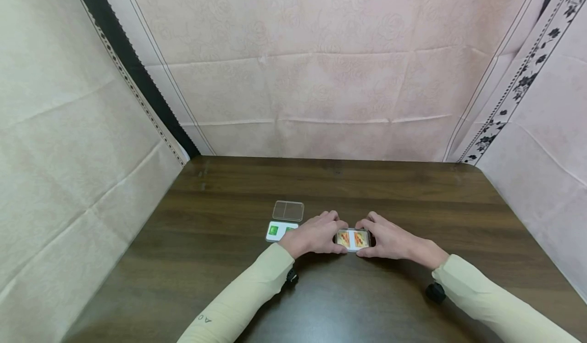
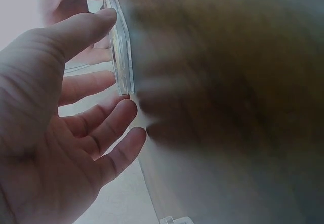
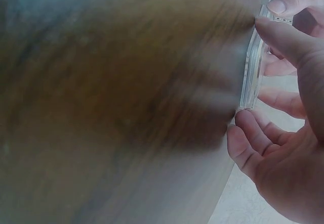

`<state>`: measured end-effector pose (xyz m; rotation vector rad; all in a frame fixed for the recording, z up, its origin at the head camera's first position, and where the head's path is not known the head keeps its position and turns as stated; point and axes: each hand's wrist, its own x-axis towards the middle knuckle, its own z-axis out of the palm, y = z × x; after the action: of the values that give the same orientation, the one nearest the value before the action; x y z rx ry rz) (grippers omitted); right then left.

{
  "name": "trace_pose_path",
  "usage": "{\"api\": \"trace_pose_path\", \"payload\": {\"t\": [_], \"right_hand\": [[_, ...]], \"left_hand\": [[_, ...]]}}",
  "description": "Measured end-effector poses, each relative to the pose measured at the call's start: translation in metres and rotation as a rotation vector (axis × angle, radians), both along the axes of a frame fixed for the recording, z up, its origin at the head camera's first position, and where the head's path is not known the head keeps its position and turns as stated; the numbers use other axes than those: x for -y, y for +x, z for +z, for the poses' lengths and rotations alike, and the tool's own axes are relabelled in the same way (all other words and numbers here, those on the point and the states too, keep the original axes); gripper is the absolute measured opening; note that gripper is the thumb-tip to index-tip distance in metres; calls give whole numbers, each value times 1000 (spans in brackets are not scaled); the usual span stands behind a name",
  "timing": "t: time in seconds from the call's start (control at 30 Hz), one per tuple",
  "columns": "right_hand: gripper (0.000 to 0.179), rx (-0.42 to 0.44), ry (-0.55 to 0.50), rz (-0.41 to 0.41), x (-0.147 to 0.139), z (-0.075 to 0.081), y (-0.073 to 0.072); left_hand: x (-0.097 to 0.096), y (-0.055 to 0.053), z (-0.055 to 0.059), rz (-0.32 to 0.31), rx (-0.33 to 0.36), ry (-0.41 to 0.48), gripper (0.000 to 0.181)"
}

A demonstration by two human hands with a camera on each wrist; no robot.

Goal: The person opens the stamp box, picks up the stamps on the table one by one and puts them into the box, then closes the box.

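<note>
A small clear plastic case (image 1: 352,239) with two orange pictures on a white ground lies between my hands, low at the tabletop. My left hand (image 1: 315,235) pinches its left end, thumb on the near edge and fingers on the far edge. At the other end my right hand (image 1: 391,238) pinches it the same way. Seen edge-on in the left wrist view, the case (image 2: 120,47) shows two clear layers. In the right wrist view, thumb and fingertips of the right hand (image 3: 283,148) touch the case's edges (image 3: 251,77).
Just left of my left hand lies a second case base (image 1: 273,237), white with green pictures, partly hidden by that hand. Behind it is a clear divided lid (image 1: 288,211). The brown wooden table (image 1: 220,282) meets pale cloth hangings (image 1: 321,93) at its back and sides.
</note>
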<state>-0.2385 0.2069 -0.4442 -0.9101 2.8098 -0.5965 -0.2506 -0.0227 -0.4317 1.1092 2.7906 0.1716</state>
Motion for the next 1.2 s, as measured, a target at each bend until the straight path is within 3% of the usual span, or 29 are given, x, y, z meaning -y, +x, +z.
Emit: {"api": "trace_pose_path", "payload": {"t": [0.53, 0.9, 1.2], "right_hand": [[71, 14, 39, -9, -1, 7, 0], [58, -27, 26, 16, -1, 22, -3], [57, 6, 18, 4, 6, 29, -6]], "left_hand": [[7, -1, 6, 11, 29, -10, 62], [16, -2, 16, 29, 47, 3, 51], [29, -4, 27, 32, 47, 42, 44]]}}
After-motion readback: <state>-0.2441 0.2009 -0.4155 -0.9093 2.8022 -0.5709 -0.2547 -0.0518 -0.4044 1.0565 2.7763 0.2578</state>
